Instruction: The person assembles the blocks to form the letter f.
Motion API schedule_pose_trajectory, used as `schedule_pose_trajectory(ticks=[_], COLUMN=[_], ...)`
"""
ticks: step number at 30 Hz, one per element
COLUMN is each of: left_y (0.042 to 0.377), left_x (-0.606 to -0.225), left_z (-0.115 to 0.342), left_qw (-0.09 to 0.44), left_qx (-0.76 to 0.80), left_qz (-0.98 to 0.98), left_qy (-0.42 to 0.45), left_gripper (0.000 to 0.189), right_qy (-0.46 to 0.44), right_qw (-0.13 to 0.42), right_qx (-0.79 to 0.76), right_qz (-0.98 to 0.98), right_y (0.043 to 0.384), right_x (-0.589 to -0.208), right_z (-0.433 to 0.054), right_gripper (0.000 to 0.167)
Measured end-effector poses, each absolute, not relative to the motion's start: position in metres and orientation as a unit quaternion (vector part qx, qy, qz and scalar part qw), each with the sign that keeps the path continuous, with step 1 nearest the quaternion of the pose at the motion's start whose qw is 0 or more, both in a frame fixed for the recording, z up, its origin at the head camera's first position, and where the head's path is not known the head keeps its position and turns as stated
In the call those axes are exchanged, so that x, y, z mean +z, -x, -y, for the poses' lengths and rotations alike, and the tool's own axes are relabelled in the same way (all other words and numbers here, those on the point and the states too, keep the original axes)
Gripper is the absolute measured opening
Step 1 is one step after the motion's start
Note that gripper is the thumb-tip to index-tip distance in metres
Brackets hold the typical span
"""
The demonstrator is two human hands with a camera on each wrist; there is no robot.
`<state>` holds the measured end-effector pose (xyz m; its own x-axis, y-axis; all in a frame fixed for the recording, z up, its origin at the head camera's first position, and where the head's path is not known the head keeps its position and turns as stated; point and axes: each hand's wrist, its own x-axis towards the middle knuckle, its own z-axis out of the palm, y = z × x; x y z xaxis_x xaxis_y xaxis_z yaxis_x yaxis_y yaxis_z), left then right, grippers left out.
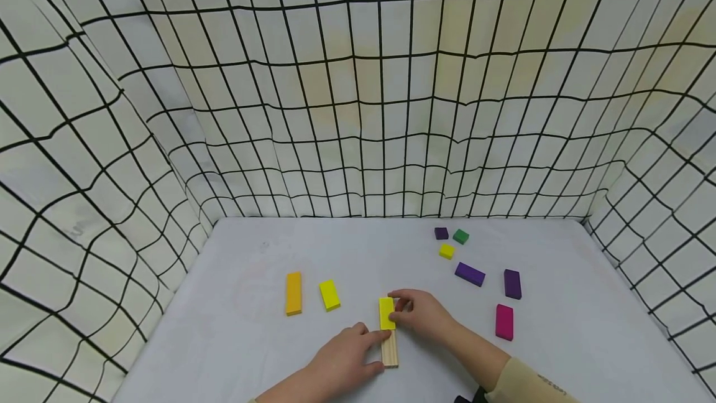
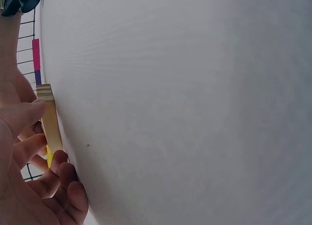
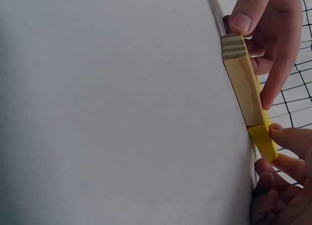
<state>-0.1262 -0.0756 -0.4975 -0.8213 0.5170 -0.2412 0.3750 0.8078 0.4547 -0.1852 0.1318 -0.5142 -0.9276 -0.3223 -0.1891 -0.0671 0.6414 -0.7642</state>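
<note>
A pale wooden block [image 1: 390, 354] with a striped end lies lengthwise on the white table, end to end with a bright yellow block [image 1: 386, 312]. My left hand [image 1: 345, 358] holds the wooden block, its thumb at the near end and index finger reaching to the seam between the two blocks. From the right side, my right hand [image 1: 423, 316] pinches the yellow block between thumb and index finger. The right wrist view shows the wooden block's layered end [image 3: 234, 47] and the yellow block [image 3: 263, 141] against its far end.
To the left lie an orange block [image 1: 293, 294] and another yellow block [image 1: 330, 295]. On the right are a pink block [image 1: 504, 322], a dark purple block [image 1: 512, 283] and a violet block [image 1: 470, 274]. Small purple [image 1: 441, 233], green [image 1: 461, 236] and yellow [image 1: 446, 251] pieces sit farther back.
</note>
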Motion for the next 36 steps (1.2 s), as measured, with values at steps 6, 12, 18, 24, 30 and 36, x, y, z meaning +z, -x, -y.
schedule_pose_trajectory(ticks=[6,12,18,24,30,36], left_y=[0.126,0.126,0.125,0.125,0.123,0.124], left_x=[-0.498,-0.498,-0.498,-0.498,-0.498,-0.498], left_z=[0.075,0.076,0.075,0.075,0.075,0.076], left_qw=[0.182,0.18,0.172,0.172,0.161,0.16], left_qx=[0.2,0.197,0.194,0.193,0.187,0.182], left_qz=[-0.933,-0.934,-0.935,-0.936,-0.938,-0.939], left_qy=[-0.238,-0.238,-0.24,-0.238,-0.243,-0.244], left_gripper=[0.052,0.052,0.052,0.052,0.053,0.056], right_qy=[0.117,0.123,0.136,0.149,0.178,0.192], right_qw=[0.158,0.161,0.166,0.156,0.153,0.177], right_qx=[-0.383,-0.365,-0.357,-0.344,-0.334,-0.322], right_qz=[-0.903,-0.908,-0.909,-0.914,-0.913,-0.91], right_y=[0.187,0.187,0.187,0.187,0.182,0.178], right_x=[-0.515,-0.515,-0.511,-0.514,-0.514,-0.513], right_z=[-0.131,-0.132,-0.132,-0.134,-0.144,-0.151], right_gripper=[0.048,0.049,0.051,0.053,0.054,0.061])
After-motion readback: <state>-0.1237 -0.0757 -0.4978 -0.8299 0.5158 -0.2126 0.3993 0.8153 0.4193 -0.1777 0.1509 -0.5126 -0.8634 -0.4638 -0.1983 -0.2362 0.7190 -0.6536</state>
